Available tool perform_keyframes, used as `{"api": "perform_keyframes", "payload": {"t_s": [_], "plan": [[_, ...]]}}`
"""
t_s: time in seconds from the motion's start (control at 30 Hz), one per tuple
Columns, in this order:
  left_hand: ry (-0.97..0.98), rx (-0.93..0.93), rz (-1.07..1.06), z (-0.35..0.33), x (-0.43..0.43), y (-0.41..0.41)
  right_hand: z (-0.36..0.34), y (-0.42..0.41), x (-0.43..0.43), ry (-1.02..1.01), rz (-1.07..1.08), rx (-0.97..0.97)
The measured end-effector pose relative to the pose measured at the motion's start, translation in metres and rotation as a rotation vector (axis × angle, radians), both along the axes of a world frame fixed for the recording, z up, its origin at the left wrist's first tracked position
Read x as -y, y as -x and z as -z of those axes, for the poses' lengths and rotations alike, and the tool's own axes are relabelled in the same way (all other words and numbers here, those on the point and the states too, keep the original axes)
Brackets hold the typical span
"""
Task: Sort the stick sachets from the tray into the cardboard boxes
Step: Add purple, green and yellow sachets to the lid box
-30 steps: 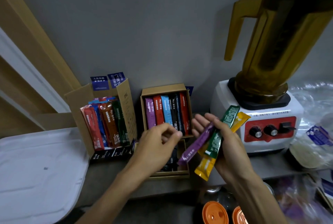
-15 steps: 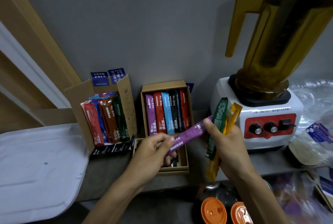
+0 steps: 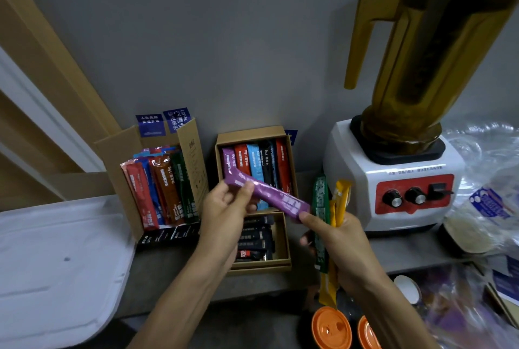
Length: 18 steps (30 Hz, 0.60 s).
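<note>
My left hand (image 3: pixel 224 208) pinches the upper end of a purple stick sachet (image 3: pixel 269 194), which slants in front of the middle cardboard box (image 3: pixel 252 133) holding purple, red, blue, black and red sachets. My right hand (image 3: pixel 337 239) grips a green sachet (image 3: pixel 320 202) and a yellow sachet (image 3: pixel 341 199) upright, and its fingertip touches the purple sachet's lower end. The left cardboard box (image 3: pixel 118 149) leans open with several red, blue, brown and green sachets. A lower cardboard box (image 3: pixel 283 239) holds dark sachets. The white tray (image 3: pixel 56 264) lies at the left.
A blender (image 3: pixel 393 180) with an amber jug stands at the right on the grey ledge. Clear plastic bags (image 3: pixel 488 194) lie beyond it. Two orange lids (image 3: pixel 331 329) sit at the bottom edge. A grey wall rises behind the boxes.
My left hand took the purple sachet from my right hand's bundle and lifted its end up toward the middle box. The right hand drew the green and yellow sachets upright.
</note>
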<state>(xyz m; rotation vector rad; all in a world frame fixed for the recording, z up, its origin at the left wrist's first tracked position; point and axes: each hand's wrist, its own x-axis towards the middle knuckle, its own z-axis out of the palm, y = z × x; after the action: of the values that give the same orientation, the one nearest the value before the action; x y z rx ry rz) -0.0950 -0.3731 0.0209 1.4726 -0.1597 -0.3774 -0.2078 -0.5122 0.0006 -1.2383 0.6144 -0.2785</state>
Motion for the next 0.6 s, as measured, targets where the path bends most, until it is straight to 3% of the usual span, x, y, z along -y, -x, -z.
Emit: {"api": "perform_keyframes", "payload": {"t_s": [0.07,0.17,0.43,0.6], "plan": [[-0.111,0.156,-0.088,-0.002,0.009,-0.021,0.001,0.001,0.002,0.009,0.028,-0.002],[-0.314,0.373,-0.043,-0.005,0.032,-0.050,0.000,0.001,0.003,0.032,0.031,-0.005],[-0.510,0.564,0.059,0.024,0.086,-0.070,-0.001,0.004,0.001,0.078,0.006,-0.019],[-0.602,0.775,0.114,0.036,0.083,-0.067,-0.003,0.002,0.004,-0.033,0.014,0.026]]}}
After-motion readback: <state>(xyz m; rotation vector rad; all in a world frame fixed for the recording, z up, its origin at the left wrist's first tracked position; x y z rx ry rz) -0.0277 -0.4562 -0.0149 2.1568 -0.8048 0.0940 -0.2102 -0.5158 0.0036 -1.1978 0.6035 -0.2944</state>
